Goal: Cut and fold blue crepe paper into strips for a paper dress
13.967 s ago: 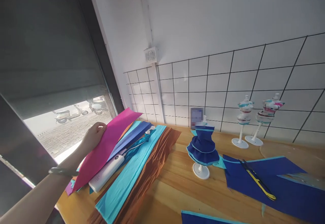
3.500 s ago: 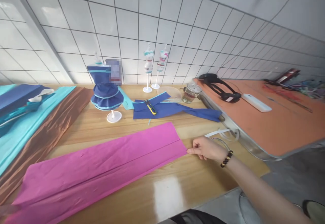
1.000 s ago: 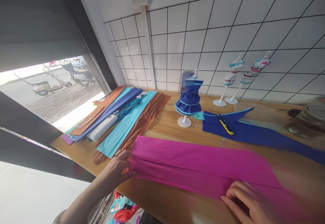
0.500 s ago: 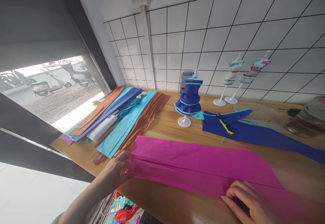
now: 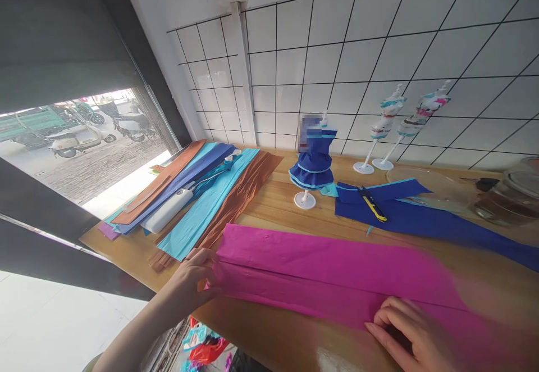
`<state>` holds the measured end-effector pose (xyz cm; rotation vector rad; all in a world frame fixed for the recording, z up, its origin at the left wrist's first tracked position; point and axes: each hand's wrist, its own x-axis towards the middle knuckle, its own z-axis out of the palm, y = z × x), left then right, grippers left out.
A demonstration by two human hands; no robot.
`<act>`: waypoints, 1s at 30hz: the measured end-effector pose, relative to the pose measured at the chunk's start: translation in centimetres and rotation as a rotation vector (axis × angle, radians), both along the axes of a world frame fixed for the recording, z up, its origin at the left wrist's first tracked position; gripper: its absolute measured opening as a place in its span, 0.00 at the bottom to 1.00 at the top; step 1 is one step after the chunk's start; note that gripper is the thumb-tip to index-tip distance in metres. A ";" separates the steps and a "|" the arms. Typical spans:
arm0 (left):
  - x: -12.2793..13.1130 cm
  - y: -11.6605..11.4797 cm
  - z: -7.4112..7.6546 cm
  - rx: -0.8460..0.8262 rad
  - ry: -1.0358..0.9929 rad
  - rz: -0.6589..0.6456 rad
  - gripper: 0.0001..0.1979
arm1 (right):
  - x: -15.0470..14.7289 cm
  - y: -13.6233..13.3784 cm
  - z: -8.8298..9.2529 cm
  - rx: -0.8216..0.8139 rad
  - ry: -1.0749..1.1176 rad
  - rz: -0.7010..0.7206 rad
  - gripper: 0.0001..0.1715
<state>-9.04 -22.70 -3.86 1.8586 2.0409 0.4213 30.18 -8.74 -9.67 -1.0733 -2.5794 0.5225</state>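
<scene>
A long magenta strip of crepe paper (image 5: 303,254) lies across the front of the table, with a lengthwise fold line. My left hand (image 5: 200,271) has its fingers closed on the strip's left end. Near the lower right edge, my right hand (image 5: 404,327) pinches the paper between thumb and fingers. The strip's far right part is blurred. Behind it stands a small dress form in a ruffled blue dress (image 5: 312,161) with light-blue trim. To its right, a yellow and black utility knife (image 5: 373,203) rests on dark-blue paper (image 5: 404,223).
Brown, blue and turquoise paper strips (image 5: 210,203) are piled at the left, with a white glue gun (image 5: 168,209) among them. Two small dress forms (image 5: 385,116) stand by the tiled wall. A glass jar (image 5: 516,192) is at far right. Colourful scraps (image 5: 206,346) lie below the table edge.
Both hands keep their places on the magenta paper. The view has shifted slightly, and a green vehicle has come into sight outside the opening.
</scene>
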 end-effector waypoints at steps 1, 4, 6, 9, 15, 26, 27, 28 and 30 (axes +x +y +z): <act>0.0 0.0 0.0 -0.001 0.010 0.002 0.10 | 0.0 -0.1 0.0 -0.021 -0.016 -0.008 0.14; 0.0 0.1 0.1 -0.010 0.034 0.002 0.10 | -0.4 -0.3 0.4 -0.076 -0.057 -0.029 0.14; 0.0 0.1 0.1 -0.013 0.039 -0.004 0.11 | -0.8 -0.5 1.1 -0.103 -0.074 -0.041 0.15; -0.1 0.1 -0.3 0.039 0.037 -0.023 0.12 | -1.4 -0.7 2.3 -0.134 -0.088 -0.064 0.14; -1.3 -0.1 -1.5 0.095 0.102 -0.061 0.10 | -2.2 -0.9 4.0 -0.181 -0.127 -0.083 0.12; 1.5 -0.6 -3.0 0.404 0.574 -0.250 0.26 | -2.1 -1.1 3.6 -0.144 -0.120 -0.085 0.12; 1.9 -0.5 -3.2 0.411 0.589 -0.295 0.25 | -2.1 -1.1 3.5 -0.137 -0.117 -0.083 0.12; 2.2 -0.5 -3.4 0.418 0.589 -0.330 0.24 | -2.1 -1.1 3.4 -0.135 -0.117 -0.080 0.12; 2.5 -0.5 -3.7 0.442 0.560 -0.354 0.21 | -2.0 -1.1 3.3 -0.135 -0.121 -0.075 0.12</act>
